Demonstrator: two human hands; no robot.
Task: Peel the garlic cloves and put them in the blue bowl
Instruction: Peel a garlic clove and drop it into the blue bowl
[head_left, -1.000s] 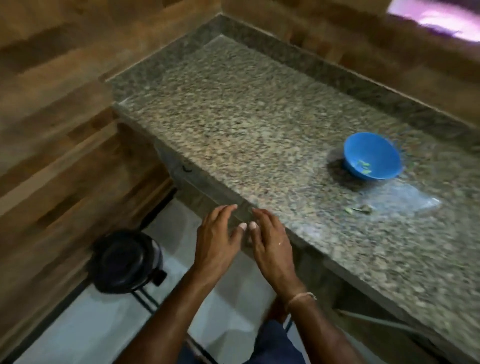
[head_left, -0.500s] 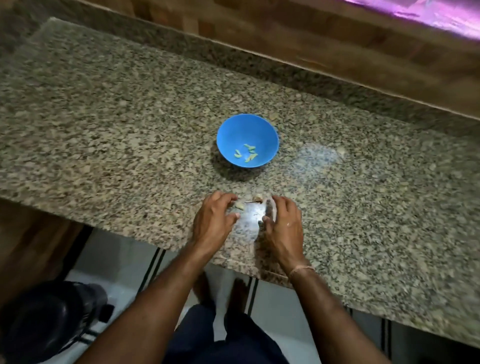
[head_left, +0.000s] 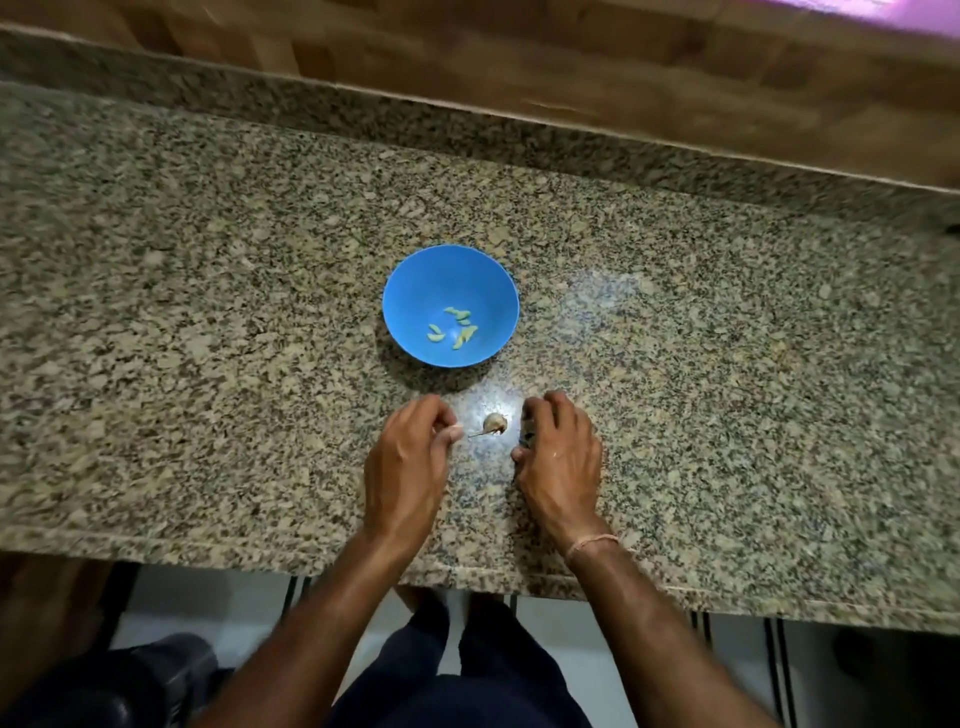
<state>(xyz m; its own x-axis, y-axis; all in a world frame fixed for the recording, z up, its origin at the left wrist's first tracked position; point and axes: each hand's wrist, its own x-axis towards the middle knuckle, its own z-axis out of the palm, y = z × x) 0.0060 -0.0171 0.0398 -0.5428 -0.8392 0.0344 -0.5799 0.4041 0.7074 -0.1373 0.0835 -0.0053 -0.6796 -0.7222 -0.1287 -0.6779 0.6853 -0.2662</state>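
Note:
The blue bowl (head_left: 415, 291) stands on the granite counter and holds several pale peeled garlic cloves (head_left: 457, 327). Just in front of it a small unpeeled garlic piece (head_left: 493, 422) with a thin stem lies on a glossy clear plastic bag (head_left: 485, 402). My left hand (head_left: 408, 462) is to the left of the garlic, its thumb and fingertips pinching a small pale clove (head_left: 455, 431). My right hand (head_left: 561, 457) is to the right, with its curled fingers gripping the edge of the plastic bag. What else lies under the right fingers is hidden.
The granite counter (head_left: 208, 364) runs left to right, its front edge just below my wrists. A wooden wall (head_left: 519, 67) backs it. Below the edge are a tiled floor and a dark round object (head_left: 119, 686) at lower left.
The view swung from the counter's left corner to face the bowl straight on. My hands went from the counter edge to either side of the garlic, and the fingers have curled.

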